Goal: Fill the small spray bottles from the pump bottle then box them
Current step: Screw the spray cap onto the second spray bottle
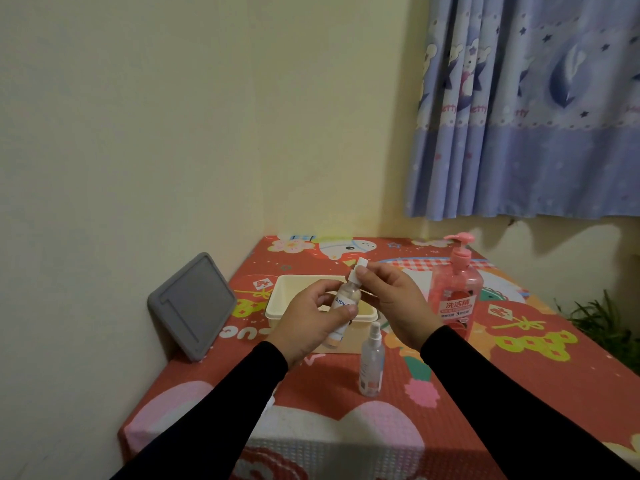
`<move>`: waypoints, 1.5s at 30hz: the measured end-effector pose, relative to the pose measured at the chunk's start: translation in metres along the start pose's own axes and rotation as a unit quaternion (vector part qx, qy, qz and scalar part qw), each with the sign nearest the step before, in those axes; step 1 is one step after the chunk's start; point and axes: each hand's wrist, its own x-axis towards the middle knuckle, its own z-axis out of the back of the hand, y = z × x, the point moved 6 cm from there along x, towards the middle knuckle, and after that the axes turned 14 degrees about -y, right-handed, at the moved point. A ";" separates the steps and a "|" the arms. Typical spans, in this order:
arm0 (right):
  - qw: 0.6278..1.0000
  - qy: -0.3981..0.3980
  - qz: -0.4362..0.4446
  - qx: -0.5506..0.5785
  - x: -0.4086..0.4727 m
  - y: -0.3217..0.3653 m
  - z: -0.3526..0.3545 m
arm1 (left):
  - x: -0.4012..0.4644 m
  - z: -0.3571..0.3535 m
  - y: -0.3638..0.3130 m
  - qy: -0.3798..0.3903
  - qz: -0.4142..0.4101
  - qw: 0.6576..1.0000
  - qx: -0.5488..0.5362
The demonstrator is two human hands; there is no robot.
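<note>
Currently: both hands hold one small clear plastic spray bottle above the table.

The left hand grips the bottle body with curled fingers, tilting it slightly, over the front rim of the cream rectangular plastic box. The right hand pinches the white spray cap at the bottle's top between thumb and fingers. A second small clear spray bottle, capped, stands upright on the red patterned tablecloth, just in front of the box. The tall pink pump bottle stands upright to the right of the box, behind the right hand. A grey rectangular lid leans against the wall at left. Blue patterned curtains hang at upper right.
</note>
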 end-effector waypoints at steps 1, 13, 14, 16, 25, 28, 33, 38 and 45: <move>1.000 -0.010 -0.001 -0.002 0.001 -0.001 0.001 | 0.000 0.000 -0.001 -0.008 -0.004 1.000 0.004; 0.996 -0.035 -0.038 0.072 0.000 -0.008 -0.003 | -0.002 -0.006 -0.003 0.013 0.009 0.999 -0.034; 0.995 -0.034 -0.043 0.078 0.000 -0.008 -0.004 | -0.003 -0.006 -0.003 0.013 0.012 0.999 -0.037; 0.995 -0.035 -0.045 0.085 0.001 -0.007 -0.005 | -0.003 -0.005 -0.004 0.006 0.015 0.999 -0.040; 0.991 -0.062 -0.046 0.108 -0.001 -0.007 -0.015 | -0.005 -0.008 -0.007 -0.020 -0.012 0.999 -0.030; 0.990 -0.044 -0.062 0.121 0.001 -0.009 -0.014 | -0.004 -0.007 -0.005 -0.017 -0.001 0.999 -0.038; 0.991 -0.033 -0.054 0.118 0.001 -0.007 -0.010 | -0.003 -0.006 -0.004 -0.014 0.002 0.999 -0.042; 0.994 -0.021 -0.042 0.095 -0.001 -0.005 -0.006 | -0.003 -0.004 -0.003 -0.016 0.003 0.999 -0.035; 0.997 -0.049 -0.018 0.060 -0.004 -0.009 -0.002 | -0.001 -0.004 0.002 -0.053 -0.028 0.998 0.000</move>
